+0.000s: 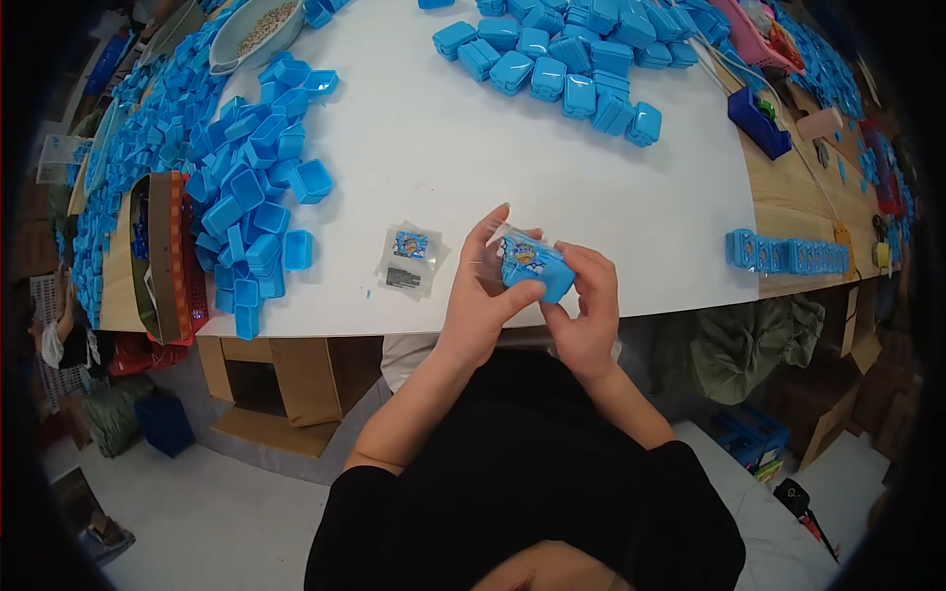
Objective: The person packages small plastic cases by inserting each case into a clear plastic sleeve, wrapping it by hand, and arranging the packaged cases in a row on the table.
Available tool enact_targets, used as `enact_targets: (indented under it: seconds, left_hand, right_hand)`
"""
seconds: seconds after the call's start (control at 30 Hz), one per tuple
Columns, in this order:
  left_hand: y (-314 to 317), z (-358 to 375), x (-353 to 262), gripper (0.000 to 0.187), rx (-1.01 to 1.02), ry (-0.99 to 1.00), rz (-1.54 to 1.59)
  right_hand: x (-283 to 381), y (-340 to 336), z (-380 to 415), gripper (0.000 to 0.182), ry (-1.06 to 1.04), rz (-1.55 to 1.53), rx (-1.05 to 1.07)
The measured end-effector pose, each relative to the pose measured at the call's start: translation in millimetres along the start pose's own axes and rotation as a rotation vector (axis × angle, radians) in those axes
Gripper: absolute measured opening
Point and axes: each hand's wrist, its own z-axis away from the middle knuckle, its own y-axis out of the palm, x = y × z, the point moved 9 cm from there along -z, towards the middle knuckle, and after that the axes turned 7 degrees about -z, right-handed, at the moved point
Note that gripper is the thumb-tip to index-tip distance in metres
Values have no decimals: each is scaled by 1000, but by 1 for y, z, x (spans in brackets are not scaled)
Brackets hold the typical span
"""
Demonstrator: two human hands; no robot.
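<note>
Above the front edge of the white table, a small blue case (554,280) is held between both hands, with a clear printed bag (522,252) around or against its upper left part. My left hand (485,295) grips the bag and case from the left, thumb across the front. From the right, my right hand (589,310) pinches the case with thumb and fingers. How far the case sits inside the bag cannot be told. Flat on the table, left of my hands, lie printed clear bags (407,258).
Open blue case halves (246,187) pile up at the left beside an upright basket (163,258). Closed blue cases (578,96) lie at the back. A row of blue cases (788,254) and a tape dispenser (759,123) are at the right.
</note>
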Motion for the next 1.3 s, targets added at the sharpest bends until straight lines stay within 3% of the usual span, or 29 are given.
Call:
enact_targets:
  seconds: [0.1,0.23,0.4,0.6,0.77,0.93,1.1,1.23,1.3]
  left_hand:
    - [5,-1,-2,84,82,24,-9]
    - [-2,3,13,83,-19,-123,60]
    - [7,0,-1,80,60,-11,33]
    - [-3,7,20,77,-28,-131,7]
    - [-9,7,11,78,-38,-150,-22]
    - [19,9,4,71,126,117,-315]
    - [14,6,15,60,128,-13,-86]
    - [8,4,17,53,-56,-117,-98]
    - [11,3,18,52,-63,-101,-108]
  right_hand:
    - [-12,2,2,59,148,-132,28]
    - [10,0,2,60,-85,162,-9]
    - [-7,-7,1,60,110,-41,2]
    - [8,-5,1,62,-59,124,19]
    - [-9,-15,-14,64,86,-16,276]
    - [0,-14,-22,61,-106,4,406]
    - [-2,-16,-21,52,-51,-32,313]
    - [-9,-44,-2,44,-41,80,-119]
    - [-5,-35,-3,44,-41,140,-105]
